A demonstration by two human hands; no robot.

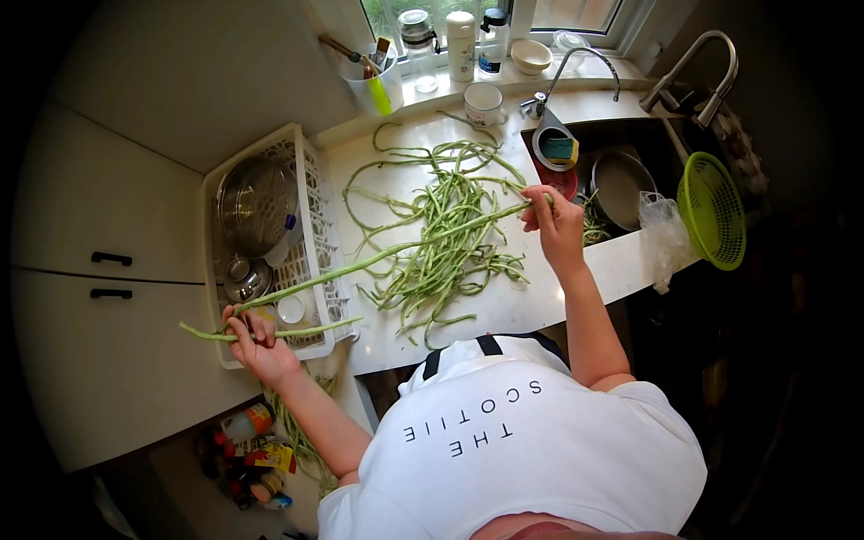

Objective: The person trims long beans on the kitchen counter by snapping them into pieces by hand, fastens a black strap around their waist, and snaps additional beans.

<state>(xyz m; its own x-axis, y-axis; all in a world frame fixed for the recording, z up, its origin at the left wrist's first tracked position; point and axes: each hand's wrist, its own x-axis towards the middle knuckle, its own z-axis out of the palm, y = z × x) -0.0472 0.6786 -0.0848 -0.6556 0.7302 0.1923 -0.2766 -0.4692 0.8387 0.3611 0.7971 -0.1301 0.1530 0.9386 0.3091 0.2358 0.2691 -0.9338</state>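
Observation:
A long green bean (378,256) is stretched slantwise over the counter between my two hands. My left hand (256,340), at the lower left over the white dish rack (317,243), has its fingers closed on the beans; a second bean (310,330) also passes through it. Up at the right, near the sink's edge, my right hand (551,219) pinches the other end of the long bean. Beneath the stretched bean lies a tangled pile of green beans (454,216) on the white counter (549,297).
Behind the pile stands a white mug (483,103). The sink (652,135) at the right holds a metal pot (621,189); beside it are a plastic bag (664,238) and a green basket (713,211). Bottles (247,421) and more beans (301,436) are at the lower left.

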